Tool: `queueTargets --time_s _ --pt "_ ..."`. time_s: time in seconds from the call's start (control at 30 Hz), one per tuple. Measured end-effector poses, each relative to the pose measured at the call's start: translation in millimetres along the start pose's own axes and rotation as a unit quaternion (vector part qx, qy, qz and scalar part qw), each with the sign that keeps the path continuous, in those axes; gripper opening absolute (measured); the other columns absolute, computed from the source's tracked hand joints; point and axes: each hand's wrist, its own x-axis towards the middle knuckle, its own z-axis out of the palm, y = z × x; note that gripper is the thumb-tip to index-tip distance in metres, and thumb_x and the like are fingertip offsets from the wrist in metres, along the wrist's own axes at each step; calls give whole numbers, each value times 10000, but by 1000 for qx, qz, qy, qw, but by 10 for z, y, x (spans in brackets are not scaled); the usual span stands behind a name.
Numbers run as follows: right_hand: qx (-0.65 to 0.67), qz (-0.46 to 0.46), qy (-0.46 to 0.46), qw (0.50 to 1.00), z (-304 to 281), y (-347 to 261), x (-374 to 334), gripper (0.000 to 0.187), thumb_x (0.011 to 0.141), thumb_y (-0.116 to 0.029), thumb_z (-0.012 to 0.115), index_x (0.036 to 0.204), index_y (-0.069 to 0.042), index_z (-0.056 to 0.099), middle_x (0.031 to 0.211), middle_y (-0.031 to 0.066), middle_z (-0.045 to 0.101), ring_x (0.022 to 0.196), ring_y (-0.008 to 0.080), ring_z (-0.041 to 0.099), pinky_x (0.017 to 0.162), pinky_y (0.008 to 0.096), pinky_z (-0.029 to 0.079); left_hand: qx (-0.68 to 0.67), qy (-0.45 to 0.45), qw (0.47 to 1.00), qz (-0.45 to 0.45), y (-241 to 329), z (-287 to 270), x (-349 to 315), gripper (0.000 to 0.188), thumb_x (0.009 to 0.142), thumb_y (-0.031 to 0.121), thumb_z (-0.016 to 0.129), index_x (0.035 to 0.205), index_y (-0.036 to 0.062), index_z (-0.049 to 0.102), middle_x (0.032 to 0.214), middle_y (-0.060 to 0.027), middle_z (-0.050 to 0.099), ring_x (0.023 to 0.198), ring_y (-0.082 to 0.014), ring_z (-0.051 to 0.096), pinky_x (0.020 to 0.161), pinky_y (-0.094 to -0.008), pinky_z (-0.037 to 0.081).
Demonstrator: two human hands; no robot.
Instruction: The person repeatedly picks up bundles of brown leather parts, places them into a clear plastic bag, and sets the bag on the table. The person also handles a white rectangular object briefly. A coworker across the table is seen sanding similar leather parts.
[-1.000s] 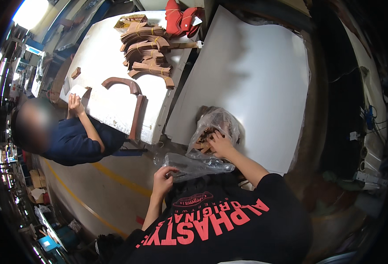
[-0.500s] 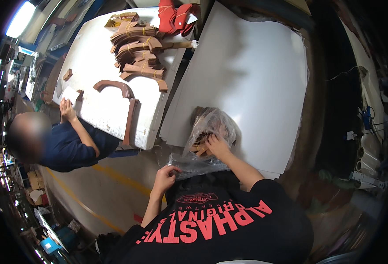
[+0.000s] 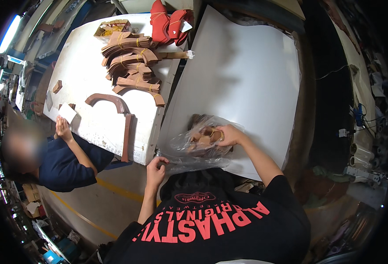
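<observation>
A clear plastic bag lies at the near end of a white sheet, with brown cut pieces inside and at its mouth. My right hand is closed on some of these brown pieces, its fingertips partly hidden among them. At the bag's near left edge, my left hand pinches the plastic between thumb and fingers. A darker part of the bundle shows behind the bag.
Left of me stands a white table with banded stacks of brown pieces, red pieces and a box of yellow bands. A co-worker there holds a white card. Large white sheets lie before me.
My right hand has moved a little right and up, now gripping brown pieces at the bag's right side. My left hand has shifted slightly left, drawing the plastic out leftward.
</observation>
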Motion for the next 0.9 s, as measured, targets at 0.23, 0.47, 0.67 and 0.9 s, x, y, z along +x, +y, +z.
queueTargets --time_s 0.23,0.47,0.67,0.9 --pt "110 52 102 987 -486 230 -257 614 656 -277 877 1146 41 690 1048 198 751 981 281 718 908 366 552 -42 -48 998 10 -64 -21 358 298 782 -101 483 976 -39 701 940 -93 742 951 -183 700 900 -295 523" --pt "41 85 142 985 -1240 -370 -634 610 635 -200 855 1175 25 682 1070 212 750 993 313 726 916 370 557 -54 -111 991 45 428 96 680 316 775 -111 463 981 -50 695 971 -83 732 985 -174 676 942 -277 492" --pt "-65 94 206 972 -1696 -449 -942 610 629 -199 849 1172 14 672 1062 228 735 984 387 711 906 420 566 -4 -172 984 53 930 191 936 330 769 -114 457 984 -48 699 984 -66 730 980 -150 664 908 -261 484" --pt "-39 146 325 934 -1743 -345 -1280 614 641 -193 845 1191 7 657 1062 223 717 955 403 699 879 422 562 -126 -169 972 106 1049 347 1027 339 775 -112 465 997 -24 705 986 -33 724 864 -85 607 792 -217 446"
